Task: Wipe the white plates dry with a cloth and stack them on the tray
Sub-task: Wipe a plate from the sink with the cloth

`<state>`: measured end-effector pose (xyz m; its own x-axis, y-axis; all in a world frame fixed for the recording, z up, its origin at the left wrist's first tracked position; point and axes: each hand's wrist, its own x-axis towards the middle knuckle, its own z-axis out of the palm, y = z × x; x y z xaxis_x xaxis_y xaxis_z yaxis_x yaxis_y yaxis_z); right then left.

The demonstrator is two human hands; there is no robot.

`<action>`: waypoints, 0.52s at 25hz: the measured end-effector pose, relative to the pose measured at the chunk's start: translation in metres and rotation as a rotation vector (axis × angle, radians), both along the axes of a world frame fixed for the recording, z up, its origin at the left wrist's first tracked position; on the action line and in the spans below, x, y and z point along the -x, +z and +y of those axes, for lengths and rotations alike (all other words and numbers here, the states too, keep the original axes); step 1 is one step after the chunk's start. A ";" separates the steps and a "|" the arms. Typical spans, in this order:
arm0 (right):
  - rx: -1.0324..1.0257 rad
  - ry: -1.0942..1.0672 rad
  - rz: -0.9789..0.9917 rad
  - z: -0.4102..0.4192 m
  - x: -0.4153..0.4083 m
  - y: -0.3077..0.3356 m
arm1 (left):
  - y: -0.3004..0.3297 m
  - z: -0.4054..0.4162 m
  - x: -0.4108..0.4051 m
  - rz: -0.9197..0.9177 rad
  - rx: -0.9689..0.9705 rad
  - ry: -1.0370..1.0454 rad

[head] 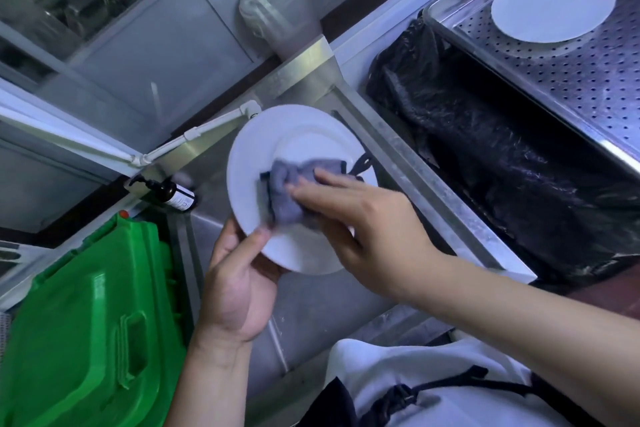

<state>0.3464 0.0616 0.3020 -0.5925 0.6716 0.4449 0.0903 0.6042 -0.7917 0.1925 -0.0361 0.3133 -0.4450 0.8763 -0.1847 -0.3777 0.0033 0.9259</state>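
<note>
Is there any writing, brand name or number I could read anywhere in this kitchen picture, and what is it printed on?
Nothing here can be read.
Dark pump bottle: it carries a pale label with print, too small and blurred to make out.
Green bin: only moulded shapes on its lid, no legible lettering.
White plate, grey cloth, perforated metal tray: no text visible.
</note>
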 end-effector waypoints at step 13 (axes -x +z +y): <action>0.488 0.171 0.048 0.059 -0.097 -0.032 | 0.003 0.010 -0.006 -0.036 0.044 0.037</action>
